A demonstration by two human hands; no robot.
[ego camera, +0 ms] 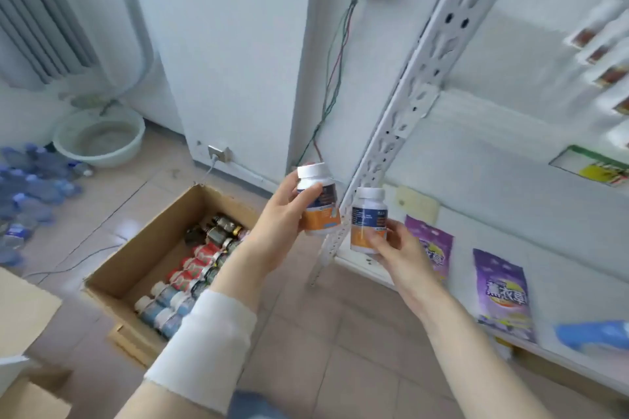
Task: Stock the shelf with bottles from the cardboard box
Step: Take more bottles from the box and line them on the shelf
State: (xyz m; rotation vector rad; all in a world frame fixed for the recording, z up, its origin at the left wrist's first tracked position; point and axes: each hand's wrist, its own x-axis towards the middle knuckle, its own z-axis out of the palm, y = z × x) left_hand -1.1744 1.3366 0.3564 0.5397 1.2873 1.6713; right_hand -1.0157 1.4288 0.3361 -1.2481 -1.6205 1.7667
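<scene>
The left hand (284, 218) curls its fingers round one bottle (320, 204). The right hand (398, 248) pinches a second bottle (367, 214). Both are upright in the air, against the shelf (418, 102) post. Further left, on the floor, the box (136, 248) holds rows of more bottles (190, 279).

It looked like a small shop's stockroom: a white metal rack (405, 133) at right held purple packaged goods (503, 292), and an open cardboard box (143, 245) of bottles sat on the tiled floor (340, 333).
</scene>
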